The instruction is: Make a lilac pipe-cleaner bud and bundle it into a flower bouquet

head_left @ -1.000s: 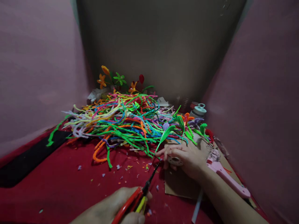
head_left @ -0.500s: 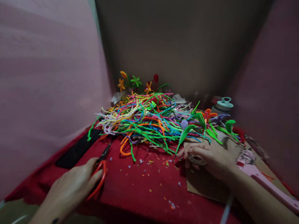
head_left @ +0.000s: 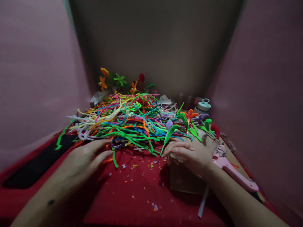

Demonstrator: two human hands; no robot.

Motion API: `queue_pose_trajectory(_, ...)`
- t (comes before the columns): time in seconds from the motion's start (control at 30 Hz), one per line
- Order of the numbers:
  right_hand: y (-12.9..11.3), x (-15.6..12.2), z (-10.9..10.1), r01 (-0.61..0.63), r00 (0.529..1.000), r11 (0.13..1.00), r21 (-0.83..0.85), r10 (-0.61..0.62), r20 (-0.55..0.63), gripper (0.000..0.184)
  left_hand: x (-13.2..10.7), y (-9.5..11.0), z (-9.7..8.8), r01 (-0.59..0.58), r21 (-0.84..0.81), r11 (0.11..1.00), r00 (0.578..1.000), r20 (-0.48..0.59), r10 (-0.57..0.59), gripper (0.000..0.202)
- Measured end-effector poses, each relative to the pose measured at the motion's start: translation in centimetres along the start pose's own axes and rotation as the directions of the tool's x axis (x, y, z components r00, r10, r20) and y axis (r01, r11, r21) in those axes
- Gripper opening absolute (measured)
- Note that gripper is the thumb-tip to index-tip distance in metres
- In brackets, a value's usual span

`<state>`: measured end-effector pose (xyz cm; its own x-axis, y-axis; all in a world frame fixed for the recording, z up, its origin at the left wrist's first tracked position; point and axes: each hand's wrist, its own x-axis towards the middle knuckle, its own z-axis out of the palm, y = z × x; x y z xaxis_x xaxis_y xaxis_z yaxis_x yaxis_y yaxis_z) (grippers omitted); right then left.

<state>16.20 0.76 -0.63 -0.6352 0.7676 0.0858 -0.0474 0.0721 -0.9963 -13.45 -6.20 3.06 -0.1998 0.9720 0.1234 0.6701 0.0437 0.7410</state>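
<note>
A big tangle of coloured pipe cleaners (head_left: 132,121) lies on the red cloth (head_left: 132,192). My left hand (head_left: 91,156) rests at the pile's near left edge, fingers stretched out and touching an orange strand, holding nothing. My right hand (head_left: 189,154) sits on the cardboard sheet (head_left: 184,184), fingers curled and pinching the stem of a green pipe-cleaner leaf (head_left: 169,133) that sticks up to the left. A small pale disc (head_left: 175,156) shows under its fingers. No pliers are in sight.
A pink glue gun (head_left: 230,171) lies right of my right wrist, a white stick (head_left: 203,204) below it. Finished pipe-cleaner flowers (head_left: 118,80) stand at the back, more lie at the right (head_left: 201,121). A teal-lidded jar (head_left: 203,105) and a black strip (head_left: 35,164) flank the pile. Pink walls close both sides.
My left hand carried the red-handled pliers away to the left, let them go out of view, and now reaches empty to the pile. My right hand stayed on the leaf stem.
</note>
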Motion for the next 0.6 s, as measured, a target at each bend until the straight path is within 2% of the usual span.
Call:
queue_pose_trajectory(0.03, 0.1, -0.1, 0.1, 0.025, 1.0, 0.999, -0.033, -0.025, -0.007, 0.021, 0.1, 1.2, 1.1, -0.061, -0.027, 0.998, 0.993, 0.1, 0.064, 0.028)
queue_pose_trajectory(0.07, 0.2, -0.1, 0.1, 0.049, 0.999, 0.997, -0.06, -0.05, -0.012, 0.021, 0.3, 2.5, 2.3, -0.08, -0.112, 0.99, 0.969, 0.225, 0.103, 0.03)
queue_pose_trajectory(0.13, 0.4, -0.2, 0.1, 0.089, 0.996, 0.994, -0.069, -0.09, -0.007, 0.02, 0.7, 5.0, 4.4, -0.023, -0.29, 0.957, 0.905, 0.401, 0.143, 0.031)
queue_pose_trajectory(0.17, 0.4, -0.2, 0.1, 0.111, 0.994, 0.992, -0.065, -0.111, -0.003, 0.02, 0.9, 6.0, 5.3, -0.001, -0.361, 0.932, 0.885, 0.434, 0.169, 0.03)
queue_pose_trajectory(0.23, 0.3, -0.2, 0.1, 0.157, 0.987, 0.984, -0.079, -0.158, 0.0, 0.019, 1.2, 7.5, 6.6, 0.02, -0.459, 0.888, 0.865, 0.453, 0.215, 0.027)
queue_pose_trajectory(0.33, -0.2, -0.2, 0.1, 0.221, 0.975, 0.965, -0.144, -0.223, 0.007, 0.019, 1.6, 8.3, 7.5, 0.033, -0.525, 0.85, 0.82, 0.501, 0.277, 0.022)
queue_pose_trajectory(0.47, -0.9, -0.5, 0.6, 0.316, 0.945, 0.907, -0.279, -0.326, 0.008, 0.019, 1.9, 7.8, 8.0, 0.096, -0.544, 0.834, 0.812, 0.528, 0.251, 0.017)
queue_pose_trajectory(0.6, -1.1, -0.6, 1.2, 0.435, 0.884, 0.789, -0.435, -0.466, 0.038, 0.022, 2.1, 7.1, 8.6, 0.166, -0.576, 0.801, 0.803, 0.55, 0.23, 0.016)
